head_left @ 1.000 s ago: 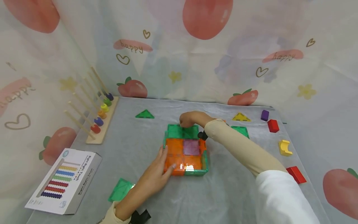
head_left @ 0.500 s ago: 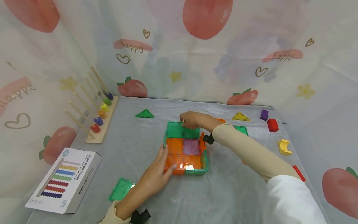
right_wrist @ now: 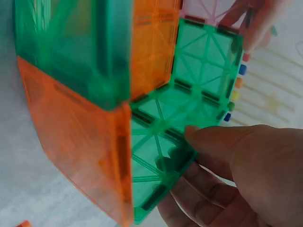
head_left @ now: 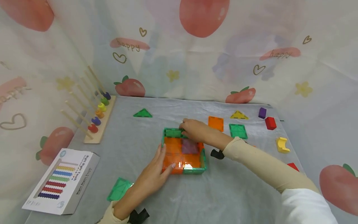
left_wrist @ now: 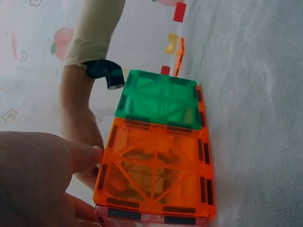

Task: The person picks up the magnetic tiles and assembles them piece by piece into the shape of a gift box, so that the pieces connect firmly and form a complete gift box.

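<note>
- The tile box (head_left: 183, 152) of orange and green magnetic tiles sits mid-table (head_left: 237, 193).
- Left hand (head_left: 156, 174), fingers straight, presses the box's 9 o'clock wall.
- Right hand (head_left: 195, 130) pinches the green wall tile (head_left: 172, 133) at 12 o'clock.

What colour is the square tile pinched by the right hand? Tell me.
Green: the translucent square tile pinched by the right hand shows best in the right wrist view.

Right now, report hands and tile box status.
Left hand flat against tile box. Right hand pinching green wall tile. Nothing blocking.
</note>
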Demonstrator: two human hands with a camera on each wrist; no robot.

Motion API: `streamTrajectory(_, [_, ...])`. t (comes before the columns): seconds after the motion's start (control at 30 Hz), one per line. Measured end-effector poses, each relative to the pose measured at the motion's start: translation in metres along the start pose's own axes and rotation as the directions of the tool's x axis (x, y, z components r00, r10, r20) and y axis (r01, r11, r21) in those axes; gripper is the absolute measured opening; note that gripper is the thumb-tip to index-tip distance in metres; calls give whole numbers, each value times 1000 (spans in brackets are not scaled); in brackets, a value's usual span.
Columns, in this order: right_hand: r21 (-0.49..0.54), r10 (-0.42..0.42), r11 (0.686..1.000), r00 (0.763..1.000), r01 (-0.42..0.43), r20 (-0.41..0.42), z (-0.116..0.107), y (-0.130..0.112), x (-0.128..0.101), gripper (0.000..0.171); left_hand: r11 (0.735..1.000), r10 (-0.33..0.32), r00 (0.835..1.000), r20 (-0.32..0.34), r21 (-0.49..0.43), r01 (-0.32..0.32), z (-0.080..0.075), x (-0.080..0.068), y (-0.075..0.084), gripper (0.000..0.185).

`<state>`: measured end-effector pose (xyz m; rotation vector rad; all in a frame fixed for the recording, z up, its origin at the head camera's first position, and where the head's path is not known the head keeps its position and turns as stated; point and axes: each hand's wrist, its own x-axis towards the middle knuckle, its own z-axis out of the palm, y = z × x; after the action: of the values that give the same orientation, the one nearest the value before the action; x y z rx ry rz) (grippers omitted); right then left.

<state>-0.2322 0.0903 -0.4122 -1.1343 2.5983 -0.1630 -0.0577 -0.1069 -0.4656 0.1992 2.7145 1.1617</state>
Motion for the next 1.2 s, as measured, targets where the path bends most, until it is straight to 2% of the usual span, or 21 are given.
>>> streamTrajectory(0.17, [131,10,991,996,2,-89,1,15,-12,36,1000,-7,1000,6,-4,7,-2,1,-1,88])
streamTrajectory(0.27, [225,36,974,988,-1,-151,-4,40,-21,38,1000,7,1000,7,-2,-7,-8,5,-2,85])
streamTrajectory(0.37, [312,117,948,979,-61,-165,-7,75,-29,44,999,38,999,15,5,-38,-19,15,-5,76])
streamTrajectory(0.5, [372,270,903,958,-216,-98,1,125,-40,61,993,111,993,43,34,-113,-33,35,-10,61])
streamTrajectory(0.67, [295,368,885,929,-361,33,24,162,-51,84,983,154,983,97,88,-162,-47,57,-13,56])
streamTrajectory(0.77, [272,392,880,919,-389,46,35,170,-55,87,979,148,981,125,119,-163,-53,64,-14,57])
streamTrajectory(0.87, [258,397,886,918,-385,4,40,174,-57,83,975,153,979,136,141,-172,-56,69,-14,58])
streamTrajectory(1.0, [253,380,901,923,-354,-60,37,171,-58,80,973,161,977,141,145,-181,-57,71,-16,60])
streamTrajectory(1.1, [274,357,908,927,-317,-110,25,155,-58,79,977,161,977,140,115,-178,-56,71,-17,61])
streamTrajectory(1.2, [299,312,919,939,-258,-146,9,126,-55,80,983,150,980,128,83,-161,-54,71,-18,64])
